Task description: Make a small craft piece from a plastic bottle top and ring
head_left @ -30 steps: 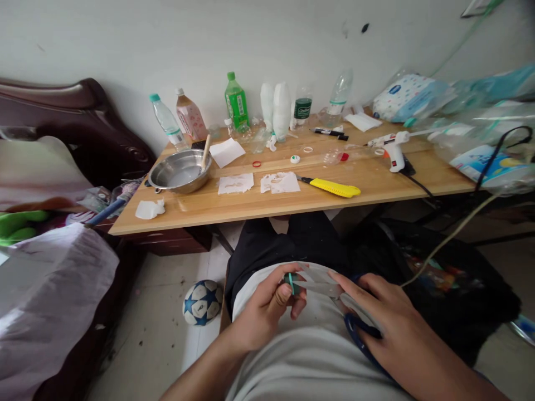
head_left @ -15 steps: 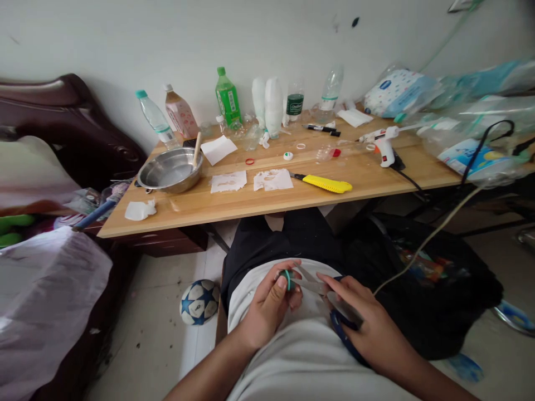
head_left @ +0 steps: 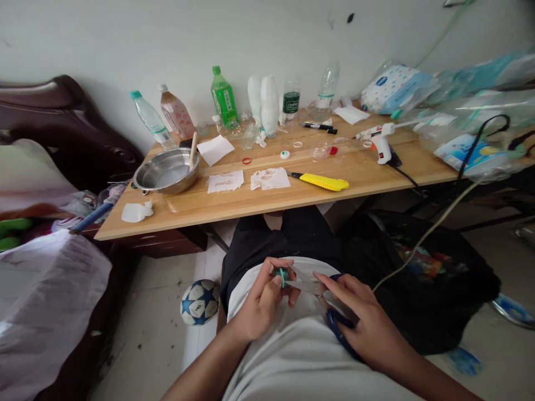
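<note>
My left hand [head_left: 261, 301] pinches a small green ring [head_left: 282, 276] between thumb and fingers, held over my lap. My right hand [head_left: 363, 323] grips scissors with dark blue handles [head_left: 336, 324]. Their blades [head_left: 307, 285] are parted, with the tips at the ring. Both hands hover just above my white shirt, below the wooden table's [head_left: 376, 172] front edge.
On the table lie a yellow utility knife [head_left: 324, 181], a steel bowl [head_left: 167, 174] with a wooden stick, paper scraps, a white glue gun [head_left: 380, 142], markers and several bottles along the wall. A football [head_left: 199, 301] sits on the floor to the left. A dark bag [head_left: 434, 278] lies on the right.
The view has shifted slightly. Both hands stay in my lap, drifting a little left together, with the scissor blades still at the green ring.
</note>
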### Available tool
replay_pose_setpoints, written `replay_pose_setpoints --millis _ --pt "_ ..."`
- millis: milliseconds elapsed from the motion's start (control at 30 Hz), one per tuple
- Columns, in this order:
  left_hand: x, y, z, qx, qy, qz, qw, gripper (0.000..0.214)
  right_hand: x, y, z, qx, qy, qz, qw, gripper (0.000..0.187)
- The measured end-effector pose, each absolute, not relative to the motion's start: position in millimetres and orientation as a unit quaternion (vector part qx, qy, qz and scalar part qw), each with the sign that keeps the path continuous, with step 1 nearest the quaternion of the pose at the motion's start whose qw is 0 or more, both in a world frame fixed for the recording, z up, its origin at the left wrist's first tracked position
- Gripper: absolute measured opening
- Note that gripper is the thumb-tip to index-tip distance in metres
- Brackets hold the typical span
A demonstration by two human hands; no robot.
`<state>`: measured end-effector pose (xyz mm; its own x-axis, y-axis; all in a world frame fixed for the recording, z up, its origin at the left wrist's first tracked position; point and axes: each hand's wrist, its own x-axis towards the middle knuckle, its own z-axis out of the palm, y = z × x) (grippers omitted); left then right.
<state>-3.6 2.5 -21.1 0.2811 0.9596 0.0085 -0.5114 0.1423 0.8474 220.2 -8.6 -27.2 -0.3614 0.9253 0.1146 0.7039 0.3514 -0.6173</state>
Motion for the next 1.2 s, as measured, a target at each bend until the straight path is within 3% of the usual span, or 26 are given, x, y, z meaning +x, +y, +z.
replay_pose_setpoints --millis 167,667,833,967,1100,1200 --pt "-17.5 3.7 -18.0 0.449 0.273 0.477 0.704 0.020 220.8 -8.6 -26.8 -0.503 -0.804 0.214 0.235 0.062" --pt "-13.3 8.2 -17.4 0.456 0.278 0.482 0.694 0.027 222.9 -9.5 -24.5 -0.496 -0.816 0.184 0.232 0.063" --pt "-13.6 18.9 -22.2 0.483 0.303 0.567 0.594 0.024 227.6 -9.8 -23.0 -0.516 -0.812 0.144 0.231 0.063" --pt "-15.9 18.7 -22.3 0.503 0.399 0.565 0.518 0.020 226.9 -8.7 -15.2 -0.507 -0.827 0.103 0.221 0.070" --pt "-11.2 11.9 -23.8 0.526 0.508 0.564 0.384 0.035 221.8 -7.0 -6.3 -0.498 -0.840 0.068 0.202 0.072" --pt "-4.6 8.1 -25.4 0.521 0.540 0.565 0.342 0.039 218.3 -6.2 -3.4 -0.501 -0.841 0.057 0.198 0.070"
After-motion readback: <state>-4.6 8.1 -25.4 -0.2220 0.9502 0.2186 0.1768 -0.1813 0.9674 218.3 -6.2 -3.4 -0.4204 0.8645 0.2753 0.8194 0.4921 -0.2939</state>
